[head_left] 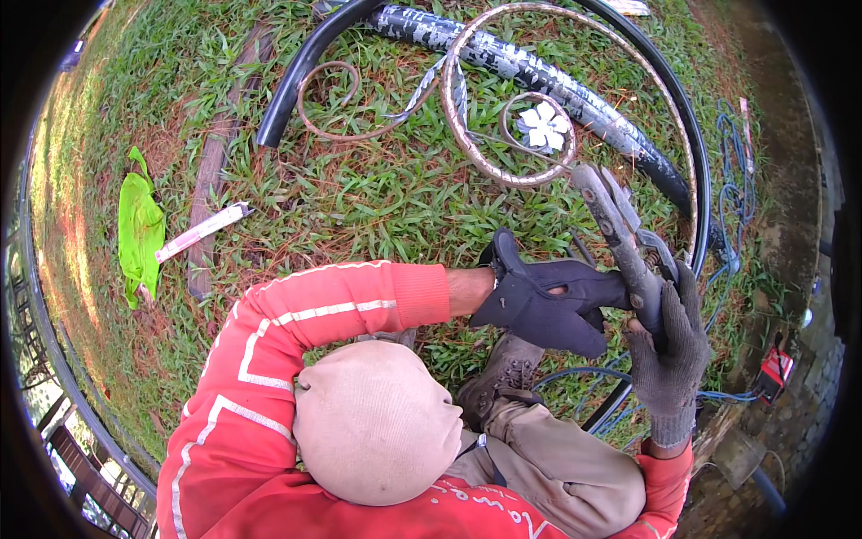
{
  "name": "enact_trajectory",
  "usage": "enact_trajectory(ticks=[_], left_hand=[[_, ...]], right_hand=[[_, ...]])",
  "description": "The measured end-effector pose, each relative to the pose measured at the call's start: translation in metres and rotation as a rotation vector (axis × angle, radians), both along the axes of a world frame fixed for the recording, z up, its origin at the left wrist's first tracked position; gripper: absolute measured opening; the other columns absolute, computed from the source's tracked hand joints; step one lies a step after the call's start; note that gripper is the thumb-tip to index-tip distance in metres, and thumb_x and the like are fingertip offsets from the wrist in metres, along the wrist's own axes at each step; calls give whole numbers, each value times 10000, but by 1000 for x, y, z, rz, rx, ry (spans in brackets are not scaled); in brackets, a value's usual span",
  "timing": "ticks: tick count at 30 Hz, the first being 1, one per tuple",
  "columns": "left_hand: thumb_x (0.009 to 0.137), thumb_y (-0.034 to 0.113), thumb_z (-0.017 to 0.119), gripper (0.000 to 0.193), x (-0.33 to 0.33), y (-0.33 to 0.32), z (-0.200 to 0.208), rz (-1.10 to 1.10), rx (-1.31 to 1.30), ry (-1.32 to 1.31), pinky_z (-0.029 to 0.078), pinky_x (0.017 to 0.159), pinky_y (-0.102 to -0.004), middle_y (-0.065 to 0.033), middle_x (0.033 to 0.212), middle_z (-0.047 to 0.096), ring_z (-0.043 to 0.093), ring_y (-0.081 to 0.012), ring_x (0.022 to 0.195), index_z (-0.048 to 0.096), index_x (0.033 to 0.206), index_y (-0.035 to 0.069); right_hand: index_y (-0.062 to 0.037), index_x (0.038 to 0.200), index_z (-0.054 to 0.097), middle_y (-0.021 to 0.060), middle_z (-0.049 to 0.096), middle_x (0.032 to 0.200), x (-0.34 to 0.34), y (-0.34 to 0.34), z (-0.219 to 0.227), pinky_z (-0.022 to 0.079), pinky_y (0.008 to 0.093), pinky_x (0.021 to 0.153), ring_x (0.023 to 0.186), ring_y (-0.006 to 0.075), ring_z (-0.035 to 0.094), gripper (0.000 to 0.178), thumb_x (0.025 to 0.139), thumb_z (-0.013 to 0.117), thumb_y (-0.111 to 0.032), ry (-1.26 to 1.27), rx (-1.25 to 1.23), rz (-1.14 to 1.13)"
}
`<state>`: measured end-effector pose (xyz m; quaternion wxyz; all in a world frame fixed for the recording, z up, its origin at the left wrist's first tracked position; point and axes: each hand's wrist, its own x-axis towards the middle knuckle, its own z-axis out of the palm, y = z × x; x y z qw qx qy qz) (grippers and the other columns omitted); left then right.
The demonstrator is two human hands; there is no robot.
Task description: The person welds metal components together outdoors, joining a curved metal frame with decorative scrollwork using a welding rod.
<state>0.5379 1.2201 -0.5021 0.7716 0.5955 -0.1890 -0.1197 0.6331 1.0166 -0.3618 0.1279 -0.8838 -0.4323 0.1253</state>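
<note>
Your right hand, in a grey knit glove, has its fingers closed round the lower end of a grey plier-like metal tool, right of centre in the frame. Your left hand, in a black glove, points its fingers at the tool's side; you cannot tell from here whether they grip it or just touch.

The tool's far end comes up beside the rim of a rusty metal scroll, upper right of centre, with a pale flower-shaped piece inside its curl; contact there is unclear. A smaller brown scroll lies left of it.

Past these, a patchy black-and-silver pipe crosses the top, and a curved black tube stands at upper left of centre. Blue cable runs behind your right wrist to a red box at the right edge.

A rounded beige shape blocks your view at lower centre, with a boot just right of it. On the grass at left lie a plank, a narrow pale packet and a lime-green cloth.
</note>
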Motion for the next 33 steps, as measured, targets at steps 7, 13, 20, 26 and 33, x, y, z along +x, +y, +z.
enact_trajectory(ticks=[7, 13, 20, 26, 33], left_hand=[[949, 300, 740, 775, 0, -3, -4, 38, 1, -45, 580, 1097, -467, -221, 1424, 690, 737, -314, 1234, 475, 1630, 42], [950, 287, 737, 762, 1, -4, 1, 14, -45, -22, 584, 1090, -450, -209, 1450, 676, 734, -308, 1236, 475, 1624, 46], [977, 244, 748, 743, -2, -3, 5, -31, -68, 21, 563, 1132, -425, -182, 1525, 636, 670, -265, 1339, 467, 1634, 42], [997, 298, 762, 796, -2, -8, -3, -4, -185, -22, 544, 1174, -422, -190, 1596, 584, 638, -273, 1389, 426, 1667, 33], [1012, 340, 767, 838, -5, -2, 1, -13, -113, -13, 557, 1159, -445, -214, 1595, 574, 658, -297, 1364, 384, 1691, 33]], right_hand=[[79, 1401, 669, 378, 542, 1584, 0, -2, -3, 478, 486, 1188, 1480, 508, 569, 534, 924, 796, -128, -23, 9, 12], [104, 1378, 670, 395, 562, 1552, 2, 0, -3, 493, 492, 1171, 1470, 508, 579, 533, 922, 796, -142, -20, -13, 42], [108, 1372, 673, 401, 568, 1541, 3, -3, -9, 502, 475, 1157, 1457, 504, 593, 522, 917, 788, -121, -11, 72, 39], [82, 1393, 677, 394, 543, 1573, 2, -5, -7, 518, 469, 1140, 1437, 509, 610, 524, 917, 784, -111, -30, 35, 28], [47, 1410, 684, 390, 533, 1584, 3, -5, -8, 527, 483, 1129, 1442, 459, 621, 538, 927, 778, -170, -73, -4, 50]])
